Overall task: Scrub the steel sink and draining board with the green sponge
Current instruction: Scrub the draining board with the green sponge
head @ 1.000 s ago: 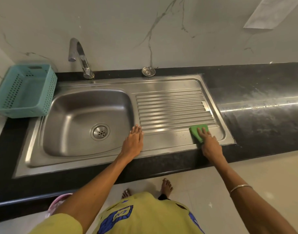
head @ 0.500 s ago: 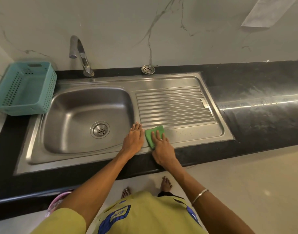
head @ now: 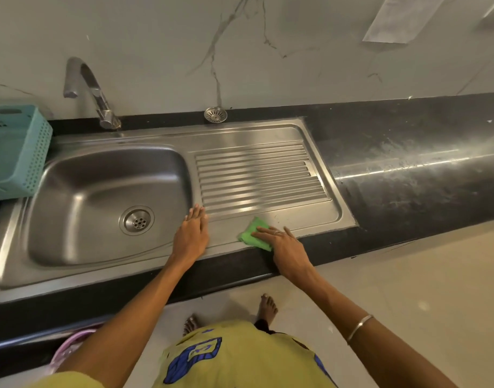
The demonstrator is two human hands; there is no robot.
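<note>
The steel sink (head: 80, 197) has a round drain in its bowl, and the ribbed draining board (head: 257, 175) lies to its right. A green sponge (head: 252, 232) lies flat on the smooth front strip of the draining board. My right hand (head: 285, 245) presses on the sponge with fingers spread over its right part. Between bowl and board, my left hand (head: 192, 233) rests flat on the steel, fingers together, holding nothing.
A curved tap (head: 92, 93) stands behind the bowl. A teal plastic basket (head: 13, 152) sits at the left edge, partly over the sink rim. A loose metal strainer (head: 215, 115) lies against the wall. Black countertop (head: 413, 169) extends right. Bare feet below on the floor.
My right hand swept the sponge left along the front strip to beside my left hand, then back a little to the right. The left hand stayed put.
</note>
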